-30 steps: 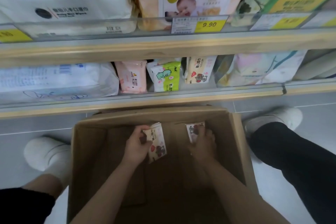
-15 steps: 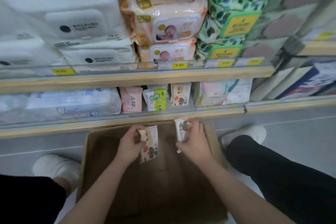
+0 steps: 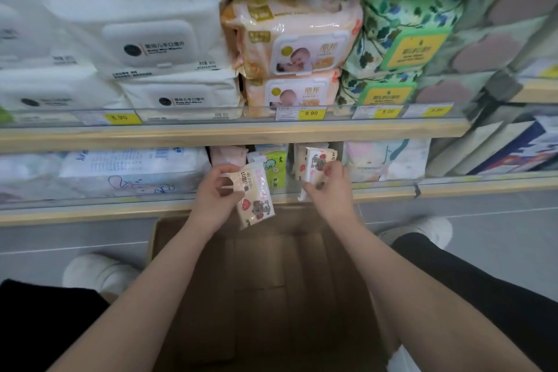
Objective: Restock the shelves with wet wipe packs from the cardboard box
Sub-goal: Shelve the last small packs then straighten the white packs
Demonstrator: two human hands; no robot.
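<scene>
A wipe pack [image 3: 255, 195] is gripped by the left hand [image 3: 216, 193] above the box [image 3: 169, 251]; another pack [image 3: 314, 167] is pinched by the right hand [image 3: 330, 184] at the lower shelf [image 3: 392, 190]. The neighbouring packs could be toppled if it is pushed in askew.

Glossy plastic film is wrapping the small wipe pack [image 3: 256, 196] and is catching light on the peach baby-wipe packs [image 3: 291, 39]. The cardboard box [image 3: 271, 296] is looking matt brown. Pale wood is edging the shelf [image 3: 211, 137] behind a clear plastic strip [image 3: 193, 116].
</scene>
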